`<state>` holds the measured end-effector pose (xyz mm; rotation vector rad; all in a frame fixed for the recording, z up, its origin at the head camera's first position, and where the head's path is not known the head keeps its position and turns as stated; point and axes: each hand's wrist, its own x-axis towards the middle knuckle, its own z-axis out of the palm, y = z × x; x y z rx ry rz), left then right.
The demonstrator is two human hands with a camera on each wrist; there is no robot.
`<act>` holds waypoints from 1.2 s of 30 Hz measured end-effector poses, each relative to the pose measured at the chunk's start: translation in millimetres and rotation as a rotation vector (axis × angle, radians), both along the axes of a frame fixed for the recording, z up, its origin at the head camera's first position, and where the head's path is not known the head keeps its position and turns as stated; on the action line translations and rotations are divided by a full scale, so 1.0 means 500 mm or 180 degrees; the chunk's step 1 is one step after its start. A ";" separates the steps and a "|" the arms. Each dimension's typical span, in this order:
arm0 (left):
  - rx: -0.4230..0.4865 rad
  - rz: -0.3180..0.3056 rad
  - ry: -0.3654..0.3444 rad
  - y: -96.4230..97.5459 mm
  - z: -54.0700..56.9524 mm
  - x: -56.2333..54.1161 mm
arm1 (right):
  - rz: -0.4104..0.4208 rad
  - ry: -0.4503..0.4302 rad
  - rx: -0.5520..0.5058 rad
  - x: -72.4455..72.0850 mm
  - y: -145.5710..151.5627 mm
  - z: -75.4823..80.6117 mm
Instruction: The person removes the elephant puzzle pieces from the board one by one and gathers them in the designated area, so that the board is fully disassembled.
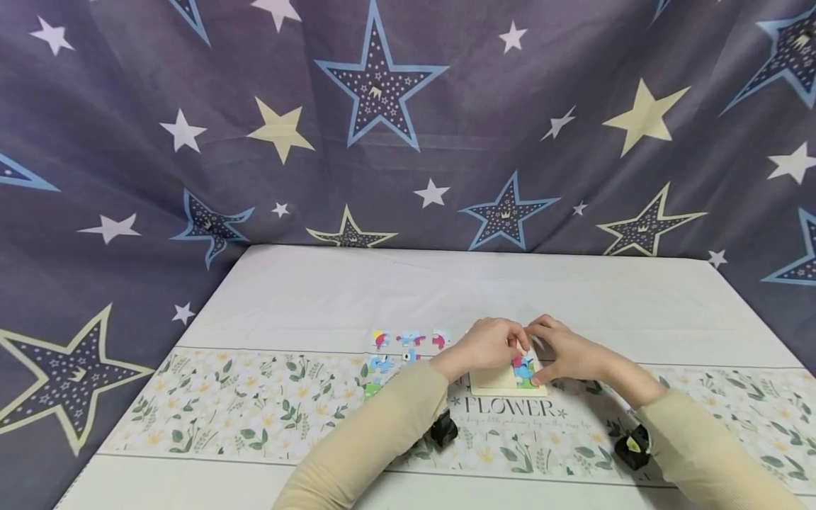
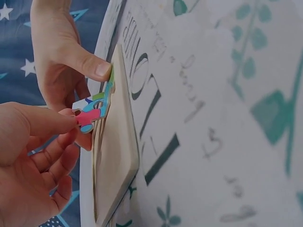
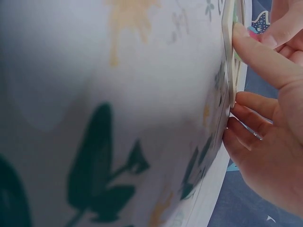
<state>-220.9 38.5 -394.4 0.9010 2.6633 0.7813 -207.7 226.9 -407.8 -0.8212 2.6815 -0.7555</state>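
Observation:
My left hand (image 1: 489, 343) pinches a pink and blue jigsaw piece (image 2: 90, 117) between thumb and fingertips, tilted over the wooden puzzle board (image 2: 116, 156). Its other fingers curl loosely below, seen in the left wrist view. My right hand (image 1: 570, 350) grips the board's right side. Its thumb (image 3: 246, 40) presses on the top at the placed pieces, and its fingertips lie along the side edge. Blue and green placed pieces (image 1: 525, 375) fill part of the board's right side; the bare wood shows at its lower left. The hands partly cover the board's far side.
Left of the board lie several loose jigsaw pieces (image 1: 411, 338) in rows, some partly behind the left forearm. A floral runner (image 1: 255, 404) with printed lettering crosses the white table (image 1: 319, 294). A starry curtain (image 1: 408, 170) hangs behind. Black wrist devices (image 1: 444, 428) sit under both forearms.

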 end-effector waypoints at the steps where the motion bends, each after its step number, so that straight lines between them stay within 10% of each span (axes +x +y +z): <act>1: 0.0005 -0.0003 0.0005 0.000 0.000 0.000 | 0.0001 0.0000 -0.0001 0.000 0.000 0.000; 36: 0.0450 0.0016 -0.0284 -0.087 0.009 -0.010 | -0.0035 -0.0130 -0.0056 0.006 -0.001 0.003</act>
